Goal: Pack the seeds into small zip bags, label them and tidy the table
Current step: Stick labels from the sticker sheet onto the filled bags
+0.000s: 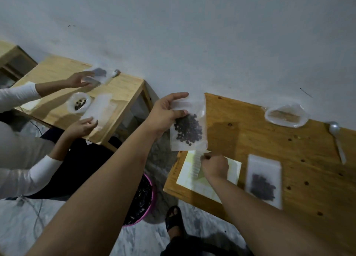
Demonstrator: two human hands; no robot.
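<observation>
left hand (167, 114) grips clear plastic zip bag of dark seeds (188, 129), held upright | right hand (214, 167) curled, pinching white ribbed strip (196, 164) | over brown wooden counter (269, 149)

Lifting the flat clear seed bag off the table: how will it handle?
Probably floppy: the clear plastic zip bag of dark seeds is thin film. Seeds would likely slump downward, as in the held bag in the left hand.
</observation>
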